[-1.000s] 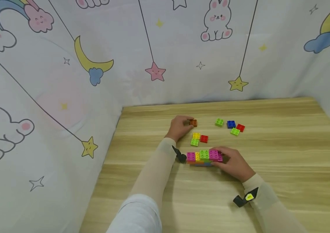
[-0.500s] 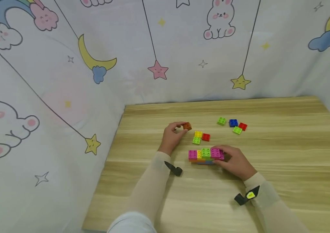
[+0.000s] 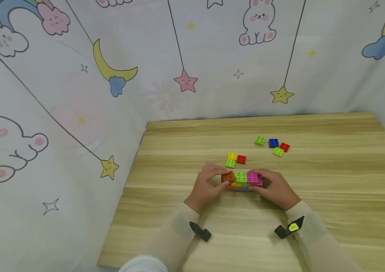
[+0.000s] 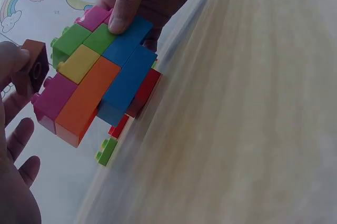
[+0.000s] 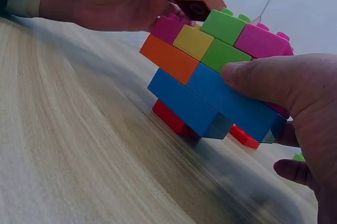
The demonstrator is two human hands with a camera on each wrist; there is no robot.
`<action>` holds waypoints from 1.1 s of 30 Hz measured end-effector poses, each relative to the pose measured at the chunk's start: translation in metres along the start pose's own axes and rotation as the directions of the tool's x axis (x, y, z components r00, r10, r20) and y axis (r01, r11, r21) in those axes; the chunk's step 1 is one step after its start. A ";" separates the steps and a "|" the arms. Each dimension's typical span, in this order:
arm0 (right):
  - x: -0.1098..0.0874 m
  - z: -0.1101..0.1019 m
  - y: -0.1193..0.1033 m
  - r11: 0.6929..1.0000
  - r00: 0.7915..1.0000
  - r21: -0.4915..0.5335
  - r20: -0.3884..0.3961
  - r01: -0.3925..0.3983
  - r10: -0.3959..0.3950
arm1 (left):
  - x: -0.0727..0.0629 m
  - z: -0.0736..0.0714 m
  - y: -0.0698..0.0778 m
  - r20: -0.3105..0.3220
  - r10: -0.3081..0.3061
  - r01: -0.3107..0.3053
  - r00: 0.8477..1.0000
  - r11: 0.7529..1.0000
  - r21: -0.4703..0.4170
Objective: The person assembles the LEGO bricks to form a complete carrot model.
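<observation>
Pinches a brown brick between thumb and index finger of the left hand, those two parted only by the width of the brick, the other fingers loosely bent below. Holds it tilted just above the left end of the built brick model, over a magenta brick; contact between the two unclear. Grips the right end of the model with the right hand, thumb across the near face on a green brick and a blue brick, other fingers behind the model and partly hidden. Turns both hands inward to the model, with forearms in beige sleeves slanting in from its near left and near right. At the foot of the model, a red brick; at its left side, an orange brick under the magenta one. Just behind the model, a loose yellow brick touching a loose lime brick, with a loose red brick beside them. Farther behind, to the model's right, four more small bricks. Beneath the model, a wood-grain tabletop.
</observation>
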State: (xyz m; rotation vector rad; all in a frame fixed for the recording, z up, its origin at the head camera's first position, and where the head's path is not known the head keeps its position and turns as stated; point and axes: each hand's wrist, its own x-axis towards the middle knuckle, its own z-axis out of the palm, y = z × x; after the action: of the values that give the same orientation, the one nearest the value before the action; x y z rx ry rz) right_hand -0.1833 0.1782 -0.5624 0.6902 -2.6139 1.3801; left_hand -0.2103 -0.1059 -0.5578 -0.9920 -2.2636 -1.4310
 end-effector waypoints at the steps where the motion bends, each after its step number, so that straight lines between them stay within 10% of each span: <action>1: 0.000 0.000 0.000 1.000 1.000 0.003 -0.001 0.005 -0.005 | -0.002 0.000 0.002 0.021 0.012 -0.012 1.000 1.000 0.019; 33: 0.001 -0.001 -0.003 0.999 0.999 -0.017 -0.015 0.028 -0.028 | 0.001 0.001 0.007 0.089 0.037 -0.058 0.995 0.968 0.244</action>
State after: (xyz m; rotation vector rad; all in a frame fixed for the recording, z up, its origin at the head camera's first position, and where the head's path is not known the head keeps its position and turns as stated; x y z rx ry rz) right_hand -0.1831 0.1769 -0.5589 0.7083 -2.5912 1.3484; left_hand -0.2059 -0.1025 -0.5534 -1.0345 -2.3877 -1.0738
